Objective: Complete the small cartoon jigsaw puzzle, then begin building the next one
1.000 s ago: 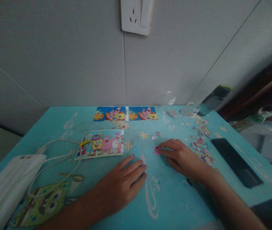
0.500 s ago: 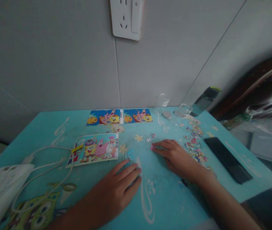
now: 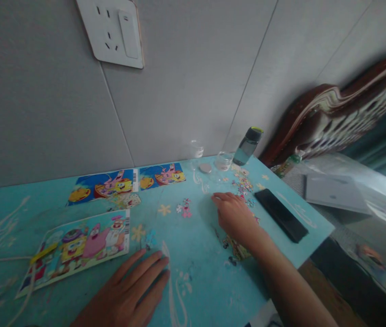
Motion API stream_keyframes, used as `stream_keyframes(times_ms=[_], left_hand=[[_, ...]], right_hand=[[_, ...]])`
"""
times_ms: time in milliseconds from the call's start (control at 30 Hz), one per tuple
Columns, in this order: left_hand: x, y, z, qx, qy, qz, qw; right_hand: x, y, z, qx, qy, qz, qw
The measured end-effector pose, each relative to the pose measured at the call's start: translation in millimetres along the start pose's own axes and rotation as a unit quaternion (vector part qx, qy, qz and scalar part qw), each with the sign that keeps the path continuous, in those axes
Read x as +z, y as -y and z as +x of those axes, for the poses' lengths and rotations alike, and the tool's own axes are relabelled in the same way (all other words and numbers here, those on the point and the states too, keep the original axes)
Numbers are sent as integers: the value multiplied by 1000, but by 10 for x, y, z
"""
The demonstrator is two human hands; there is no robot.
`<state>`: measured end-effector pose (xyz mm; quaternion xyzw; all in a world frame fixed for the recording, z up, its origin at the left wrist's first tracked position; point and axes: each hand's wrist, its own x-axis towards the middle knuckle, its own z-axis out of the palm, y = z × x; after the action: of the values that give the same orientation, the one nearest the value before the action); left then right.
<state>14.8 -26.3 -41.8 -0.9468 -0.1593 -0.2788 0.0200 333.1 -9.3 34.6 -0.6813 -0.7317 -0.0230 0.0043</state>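
Turquoise and swirl-printed, the worktop (image 3: 209,284) carries everything before us. On its left half lies a glossy rectangular picture card (image 3: 92,245), face up, perhaps so we can consult it. Our left hand (image 3: 128,288) rests palm down beside it, fingers loosely spread and gripping nothing visible, apparently for support. Our right hand (image 3: 233,215) bends inward from the right edge, fingers curled; whether they pinch anything, we cannot tell. A flat black oblong slab (image 3: 281,215) lies near that edge, leaving space for the partly hidden heap of multicoloured jigsaw pieces (image 3: 244,184). Mid-worktop, a small pink-and-white jigsaw cluster (image 3: 186,210) sits apart, probably to keep it distinct.
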Motion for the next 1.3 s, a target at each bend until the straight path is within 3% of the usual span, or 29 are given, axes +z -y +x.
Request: stream_keyframes(times_ms=[100, 233, 333, 467, 600, 733, 800, 967, 1100, 1300], left_hand=[[3, -10, 7, -11, -3, -4, 1000], [-33, -33, 43, -15, 2, 0, 1000], [-87, -52, 84, -27, 11, 5, 1000], [-206, -52, 165, -100, -16, 34, 994], [-314, 10, 210, -169, -30, 78, 982], [-318, 50, 194, -181, -13, 97, 979], [-300, 46, 190, -180, 1, 91, 979], [-296, 14, 212, -175, 33, 67, 982], [-303, -1, 216, -166, 43, 57, 983], [-242, -10, 198, -99, 55, 35, 993]], right_hand=[[13, -192, 1, 118, 37, -47, 991], [16, -227, -11, 140, 48, -52, 988], [4, -84, -30, 71, 43, -27, 996], [19, 181, -94, -116, 11, 44, 992], [12, 454, -204, -227, 4, 143, 963], [-59, 595, -279, -326, 35, 244, 913], [-71, 575, -272, -319, 22, 262, 910], [26, 443, -185, -250, -24, 239, 938], [82, 476, -171, -275, -9, 234, 933], [37, 569, -205, -318, 13, 232, 919]])
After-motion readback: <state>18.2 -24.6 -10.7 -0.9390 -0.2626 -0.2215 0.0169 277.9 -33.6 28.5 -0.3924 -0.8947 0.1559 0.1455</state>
